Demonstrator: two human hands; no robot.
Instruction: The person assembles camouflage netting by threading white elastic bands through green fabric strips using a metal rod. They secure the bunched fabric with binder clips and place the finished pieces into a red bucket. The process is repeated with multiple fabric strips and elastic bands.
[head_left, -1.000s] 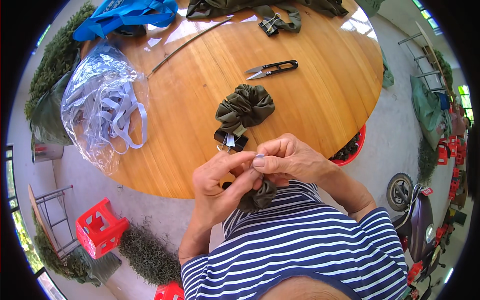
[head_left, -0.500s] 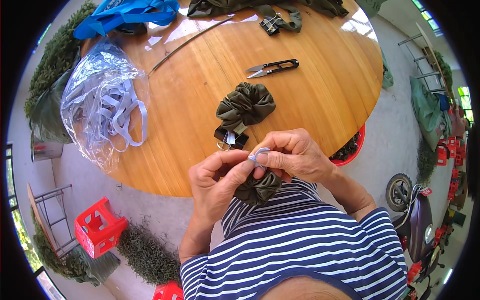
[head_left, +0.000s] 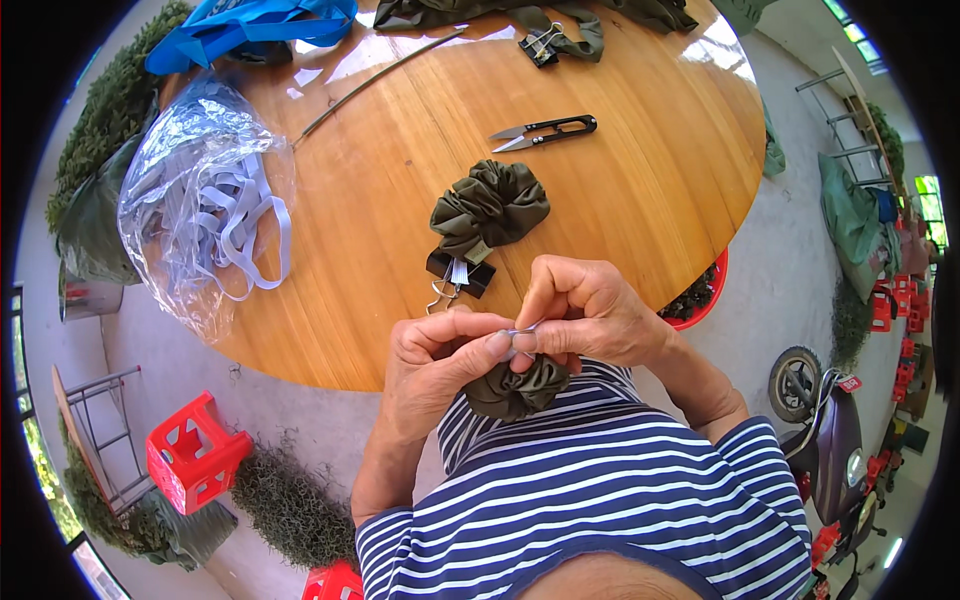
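Observation:
Close to the table's near edge, my left hand and my right hand meet, thumbs and fingertips pinching a light elastic band between them. Only a thin strip of it shows; the fingers cover the rest. Below the fingers hangs a gathered olive-green fabric scrunchie, against my striped shirt. Just beyond my hands a second gathered olive fabric piece lies on the table, with a black binder clip at its near end and a bit of white elastic in the clip.
Black thread snips lie farther back on the wooden table. A clear bag of white elastic sits at left. A thin rod, another binder clip, olive fabric and a blue bag are at the far side.
My fingertips have closed tighter over the elastic, so its looped end shows less. Both hands have shifted slightly down, and the scrunchie hangs a little lower.

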